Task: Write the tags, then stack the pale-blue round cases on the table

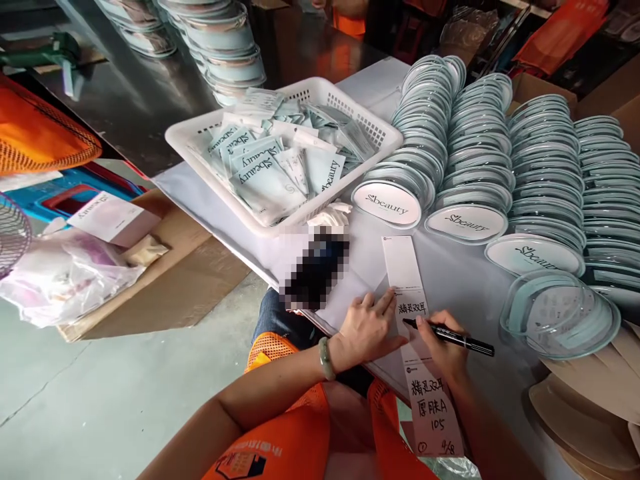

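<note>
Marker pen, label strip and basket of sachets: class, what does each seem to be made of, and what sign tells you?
Marker pen: probably glossy black plastic; faint shine along its barrel.
Label strip: apparently matte paper; thin, flat, with inked writing.
Basket: likely moulded white plastic, given its rounded rim and regular perforations.

Left hand (367, 330): palm down, fingers extended | right hand (447, 347): thumb and fingers pinched | forearms (270, 392): angled inward

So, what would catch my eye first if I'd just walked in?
Probably the long rows of oval packs along the right side of the table. Next, left of them, the white basket heaped with pale packets. Closer in, the right hand holds a black marker at a paper strip, which the left hand touches.
</note>
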Demonstrator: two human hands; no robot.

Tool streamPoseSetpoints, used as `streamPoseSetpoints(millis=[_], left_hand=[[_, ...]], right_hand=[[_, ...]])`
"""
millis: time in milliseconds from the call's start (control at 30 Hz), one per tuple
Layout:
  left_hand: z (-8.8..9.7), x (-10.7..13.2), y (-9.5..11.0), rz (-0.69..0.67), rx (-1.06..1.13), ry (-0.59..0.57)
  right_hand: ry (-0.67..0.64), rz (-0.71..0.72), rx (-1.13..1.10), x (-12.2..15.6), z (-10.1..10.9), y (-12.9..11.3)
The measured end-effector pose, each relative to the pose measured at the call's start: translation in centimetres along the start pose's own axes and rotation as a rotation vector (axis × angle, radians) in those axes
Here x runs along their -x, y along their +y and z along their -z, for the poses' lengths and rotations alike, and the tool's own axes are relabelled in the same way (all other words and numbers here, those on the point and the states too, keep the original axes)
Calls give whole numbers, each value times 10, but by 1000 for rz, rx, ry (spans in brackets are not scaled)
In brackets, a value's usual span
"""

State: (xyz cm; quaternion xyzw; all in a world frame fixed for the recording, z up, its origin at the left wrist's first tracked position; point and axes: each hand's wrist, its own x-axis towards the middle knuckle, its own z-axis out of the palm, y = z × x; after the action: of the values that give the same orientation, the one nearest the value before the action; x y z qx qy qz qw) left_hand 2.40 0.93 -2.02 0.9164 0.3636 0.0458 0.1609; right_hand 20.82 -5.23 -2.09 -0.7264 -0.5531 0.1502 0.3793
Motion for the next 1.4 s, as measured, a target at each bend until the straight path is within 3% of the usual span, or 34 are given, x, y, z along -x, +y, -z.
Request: streamPoseSetpoints(millis=[233, 433, 600, 967, 1400], left_hand=[[4, -1, 0, -6, 2, -17], [6, -1, 0, -9, 3, -26], [4, -2, 0, -5, 0, -21], [3, -2, 1, 0, -7, -5], [0, -1, -1, -13, -11, 19]], right_hand=[[83, 85, -41, -3, 0, 0], [-42, 100, -27, -3, 4, 6], [6, 31, -28, -2, 3, 7], [25, 154, -36, -4, 3, 3], [49, 132, -12, -2, 3, 2]])
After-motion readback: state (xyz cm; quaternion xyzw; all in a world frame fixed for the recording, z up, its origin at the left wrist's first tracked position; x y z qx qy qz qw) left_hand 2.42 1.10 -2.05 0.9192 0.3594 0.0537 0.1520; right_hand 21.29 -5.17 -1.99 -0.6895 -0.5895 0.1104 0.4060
